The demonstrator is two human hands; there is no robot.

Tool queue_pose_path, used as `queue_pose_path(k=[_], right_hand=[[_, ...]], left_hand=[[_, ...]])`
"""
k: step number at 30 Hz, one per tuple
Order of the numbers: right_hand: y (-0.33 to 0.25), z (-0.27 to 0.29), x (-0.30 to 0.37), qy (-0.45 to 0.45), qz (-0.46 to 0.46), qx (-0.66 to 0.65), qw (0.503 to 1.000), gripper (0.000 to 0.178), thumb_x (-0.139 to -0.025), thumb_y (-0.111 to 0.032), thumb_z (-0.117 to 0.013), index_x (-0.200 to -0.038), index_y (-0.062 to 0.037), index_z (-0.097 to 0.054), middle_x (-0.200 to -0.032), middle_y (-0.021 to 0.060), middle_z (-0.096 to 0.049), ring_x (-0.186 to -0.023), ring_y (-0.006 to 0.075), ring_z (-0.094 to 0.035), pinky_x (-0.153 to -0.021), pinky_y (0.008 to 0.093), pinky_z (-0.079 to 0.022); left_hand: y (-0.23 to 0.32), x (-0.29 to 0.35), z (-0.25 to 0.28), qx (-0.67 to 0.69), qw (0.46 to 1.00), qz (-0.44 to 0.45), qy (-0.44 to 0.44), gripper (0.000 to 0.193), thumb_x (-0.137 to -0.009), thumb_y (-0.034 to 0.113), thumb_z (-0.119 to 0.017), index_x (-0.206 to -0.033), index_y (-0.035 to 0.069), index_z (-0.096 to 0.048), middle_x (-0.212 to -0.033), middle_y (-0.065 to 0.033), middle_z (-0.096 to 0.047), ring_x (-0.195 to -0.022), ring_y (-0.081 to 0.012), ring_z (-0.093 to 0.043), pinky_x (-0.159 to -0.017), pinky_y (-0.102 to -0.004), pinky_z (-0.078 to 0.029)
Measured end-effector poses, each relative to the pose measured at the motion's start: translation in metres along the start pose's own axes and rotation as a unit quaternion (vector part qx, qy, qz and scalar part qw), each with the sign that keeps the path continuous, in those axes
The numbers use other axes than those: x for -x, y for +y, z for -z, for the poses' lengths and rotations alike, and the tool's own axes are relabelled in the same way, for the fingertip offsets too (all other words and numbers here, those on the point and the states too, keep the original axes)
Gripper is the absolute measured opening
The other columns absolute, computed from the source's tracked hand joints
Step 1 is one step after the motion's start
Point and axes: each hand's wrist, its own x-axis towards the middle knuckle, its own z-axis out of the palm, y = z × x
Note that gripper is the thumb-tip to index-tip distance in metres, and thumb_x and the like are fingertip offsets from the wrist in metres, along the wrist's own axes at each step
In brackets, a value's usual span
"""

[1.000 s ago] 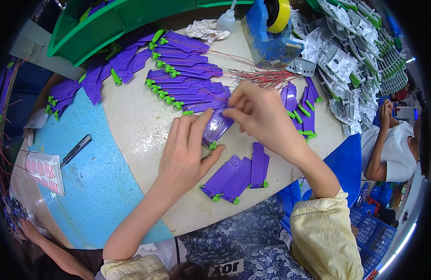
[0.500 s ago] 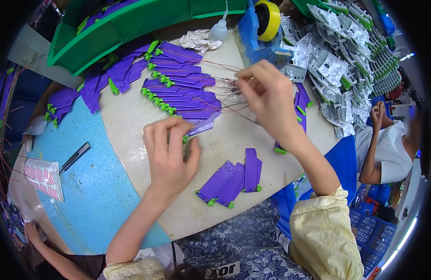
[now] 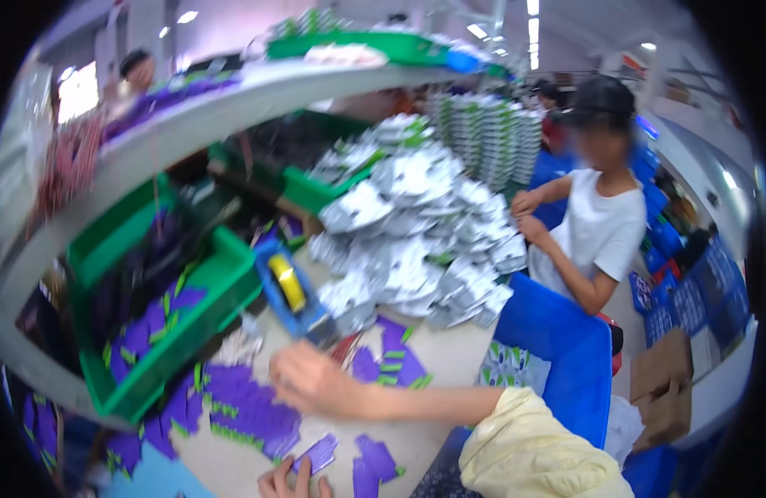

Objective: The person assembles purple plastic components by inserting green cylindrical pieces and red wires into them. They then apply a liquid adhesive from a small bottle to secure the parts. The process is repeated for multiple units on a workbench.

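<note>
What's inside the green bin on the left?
Purple pieces and green bits lie inside the green bin. Whatever is under them is covered, and the bin's near wall hides the bottom closest to it.

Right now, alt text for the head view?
The right hand, blurred, is above a workbench beside rows of purple-and-green parts; the left hand is near a purple piece. Beyond are a green bin, blue tape dispenser and heap of grey parts. A person in white is at right.
</note>
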Motion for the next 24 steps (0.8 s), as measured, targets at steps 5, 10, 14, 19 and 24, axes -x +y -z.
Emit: queue_pose_path(k=[5, 10, 14, 19, 24], right_hand=[[-0.051, 0.007, 0.064, -0.173, -0.098, -0.091, 0.976, 0.022, -0.075, -0.005, -0.068, -0.095, 0.0043, -0.062, -0.083, 0.0208, -0.061, -0.074, 0.0397, -0.068, -0.059, 0.0482, -0.052], [-0.049, -0.021, 0.071, -0.32, -0.081, -0.038, 0.943, 0.016, -0.074, -0.011, -0.07, -0.079, 0.004, -0.065, -0.078, 0.0196, -0.067, -0.073, 0.0393, -0.068, -0.061, 0.0456, -0.053], [-0.032, -0.017, 0.063, -0.275, -0.13, -0.163, 0.939, 0.011, -0.073, -0.011, -0.069, -0.071, 0.0001, -0.069, -0.071, 0.0209, -0.066, -0.071, 0.0412, -0.067, -0.062, 0.049, -0.053], [-0.043, -0.008, 0.053, -0.296, -0.079, -0.179, 0.935, 0.012, -0.075, -0.008, -0.066, -0.074, 0.0029, -0.071, -0.074, 0.0233, -0.067, -0.072, 0.0426, -0.068, -0.063, 0.0491, -0.054], [-0.017, -0.025, 0.07, -0.274, -0.07, -0.137, 0.949, 0.011, -0.076, -0.01, -0.071, -0.083, -0.002, -0.073, -0.084, 0.017, -0.068, -0.07, 0.0336, -0.067, -0.063, 0.0442, -0.053]], left_hand=[[0.005, -0.012, -0.008, 0.071, 0.997, 0.028, -0.006, 0.054, -0.086, 0.008, -0.074, -0.137, 0.004, -0.058, -0.12, -0.0233, -0.062, -0.102, -0.0396, -0.058, -0.09, -0.0483, -0.049], [-0.017, -0.011, -0.023, 0.196, 0.978, 0.077, -0.001, 0.066, -0.082, 0.008, -0.085, -0.14, -0.002, -0.054, -0.11, -0.0181, -0.068, -0.092, -0.0267, -0.066, -0.084, -0.0377, -0.055], [-0.019, -0.009, -0.025, 0.27, 0.952, 0.139, -0.025, 0.077, -0.077, 0.009, -0.089, -0.144, 0.002, -0.052, -0.118, -0.0168, -0.069, -0.099, -0.023, -0.068, -0.089, -0.0324, -0.056], [-0.021, -0.017, -0.016, 0.224, 0.968, 0.11, 0.028, 0.076, -0.069, 0.004, -0.093, -0.135, -0.002, -0.055, -0.113, -0.0171, -0.072, -0.096, -0.0247, -0.072, -0.087, -0.0348, -0.059], [-0.02, -0.032, -0.03, 0.236, 0.966, 0.107, 0.006, 0.071, -0.07, 0.004, -0.091, -0.131, -0.003, -0.057, -0.115, -0.0184, -0.073, -0.102, -0.0267, -0.074, -0.089, -0.0347, -0.059]])
